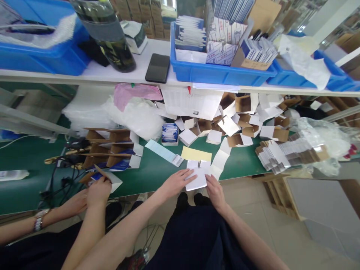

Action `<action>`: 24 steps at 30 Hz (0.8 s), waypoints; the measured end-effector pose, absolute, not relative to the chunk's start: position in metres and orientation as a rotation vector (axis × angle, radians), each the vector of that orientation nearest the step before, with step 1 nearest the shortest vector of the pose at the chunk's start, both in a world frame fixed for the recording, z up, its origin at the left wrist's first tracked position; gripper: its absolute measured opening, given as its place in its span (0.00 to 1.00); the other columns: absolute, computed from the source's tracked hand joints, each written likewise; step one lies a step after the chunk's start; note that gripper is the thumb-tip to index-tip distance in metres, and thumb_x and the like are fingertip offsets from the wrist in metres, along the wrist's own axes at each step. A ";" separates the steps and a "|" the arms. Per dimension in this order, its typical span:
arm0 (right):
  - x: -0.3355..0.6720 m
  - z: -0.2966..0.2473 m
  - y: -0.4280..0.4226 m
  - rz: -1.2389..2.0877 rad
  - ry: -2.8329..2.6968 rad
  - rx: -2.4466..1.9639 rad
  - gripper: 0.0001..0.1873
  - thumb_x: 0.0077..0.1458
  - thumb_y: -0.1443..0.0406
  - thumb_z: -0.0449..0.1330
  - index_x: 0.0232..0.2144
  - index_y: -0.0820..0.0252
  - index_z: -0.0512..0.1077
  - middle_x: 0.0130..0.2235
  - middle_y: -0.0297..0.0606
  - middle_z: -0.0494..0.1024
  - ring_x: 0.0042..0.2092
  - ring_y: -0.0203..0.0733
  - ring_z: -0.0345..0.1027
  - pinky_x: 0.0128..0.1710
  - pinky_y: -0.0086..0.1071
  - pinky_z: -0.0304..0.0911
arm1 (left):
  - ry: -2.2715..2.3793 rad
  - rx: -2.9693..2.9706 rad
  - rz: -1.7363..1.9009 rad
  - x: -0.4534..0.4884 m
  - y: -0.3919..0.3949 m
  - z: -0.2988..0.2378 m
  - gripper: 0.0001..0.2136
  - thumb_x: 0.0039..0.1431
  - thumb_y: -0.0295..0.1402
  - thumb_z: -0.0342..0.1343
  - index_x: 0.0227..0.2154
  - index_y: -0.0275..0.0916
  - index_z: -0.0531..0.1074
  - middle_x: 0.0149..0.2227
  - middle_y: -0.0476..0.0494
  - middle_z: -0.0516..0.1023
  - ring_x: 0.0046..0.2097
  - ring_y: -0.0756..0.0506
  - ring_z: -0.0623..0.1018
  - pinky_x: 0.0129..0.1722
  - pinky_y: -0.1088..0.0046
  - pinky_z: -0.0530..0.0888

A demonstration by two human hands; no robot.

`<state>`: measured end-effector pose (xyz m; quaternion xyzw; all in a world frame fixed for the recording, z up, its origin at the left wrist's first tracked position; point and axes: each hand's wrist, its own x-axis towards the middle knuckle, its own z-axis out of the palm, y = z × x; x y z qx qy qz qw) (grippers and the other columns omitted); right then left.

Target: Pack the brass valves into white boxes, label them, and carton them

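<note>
A small white cardboard box point(197, 179), with cut flaps at its far side, lies at the front edge of the green table. Fingers of my left hand point(177, 182) stretch out flat across its left part. At its right edge my right hand point(215, 190) has bent fingers closed on the cardboard. Just beyond the box is a yellow paper strip point(197, 153). A folded white paper strip point(221, 159) stands to the right, and a light-blue label strip point(163, 152) with a barcode lies to the left.
A co-worker's hands point(98, 189) hold an open box at left, near several open cartons point(112, 150). White boxes point(213, 136) are piled behind, with stacked flat cartons point(289, 152) at right. The shelf above carries a blue bin point(219, 72), a phone point(158, 68) and a bottle point(108, 37).
</note>
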<state>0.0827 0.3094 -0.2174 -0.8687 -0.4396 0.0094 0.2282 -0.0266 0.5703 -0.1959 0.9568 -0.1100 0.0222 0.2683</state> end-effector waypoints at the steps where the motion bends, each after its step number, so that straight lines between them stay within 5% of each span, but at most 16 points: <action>1: 0.080 -0.218 0.306 -0.007 -1.103 -2.427 0.19 0.69 0.69 0.50 0.53 0.57 0.78 0.53 0.46 0.82 0.56 0.47 0.76 0.60 0.47 0.71 | -0.311 2.602 0.045 -0.027 0.569 -0.193 0.33 0.61 0.19 0.54 0.66 0.56 0.63 0.70 0.48 0.65 0.70 0.45 0.65 0.68 0.62 0.65; 5: 0.077 -0.214 0.292 -0.024 -0.838 -2.494 0.18 0.70 0.64 0.49 0.48 0.57 0.79 0.43 0.45 0.85 0.44 0.47 0.81 0.46 0.40 0.76 | -0.268 2.681 0.032 -0.017 0.551 -0.188 0.28 0.60 0.25 0.58 0.64 0.46 0.66 0.71 0.39 0.62 0.71 0.39 0.64 0.68 0.56 0.63; 9: 0.078 -0.203 0.293 0.054 -0.825 -2.481 0.16 0.70 0.62 0.51 0.47 0.57 0.78 0.43 0.42 0.85 0.42 0.45 0.81 0.45 0.36 0.75 | -0.178 2.743 0.061 -0.006 0.530 -0.190 0.23 0.62 0.39 0.63 0.57 0.40 0.70 0.71 0.30 0.60 0.70 0.33 0.63 0.68 0.48 0.62; 14: 0.079 -0.193 0.309 0.156 -0.948 -2.448 0.16 0.67 0.61 0.58 0.55 0.56 0.75 0.52 0.44 0.82 0.52 0.47 0.77 0.53 0.39 0.72 | -0.195 2.793 0.092 -0.006 0.525 -0.198 0.24 0.67 0.34 0.58 0.64 0.48 0.64 0.71 0.32 0.59 0.70 0.32 0.63 0.65 0.45 0.64; 24: 0.092 -0.191 0.317 0.239 -1.193 -2.482 0.15 0.69 0.66 0.56 0.54 0.54 0.76 0.51 0.42 0.82 0.51 0.46 0.75 0.54 0.38 0.69 | -0.234 2.787 0.099 -0.011 0.528 -0.200 0.28 0.70 0.36 0.54 0.70 0.53 0.57 0.73 0.33 0.55 0.72 0.33 0.61 0.67 0.46 0.61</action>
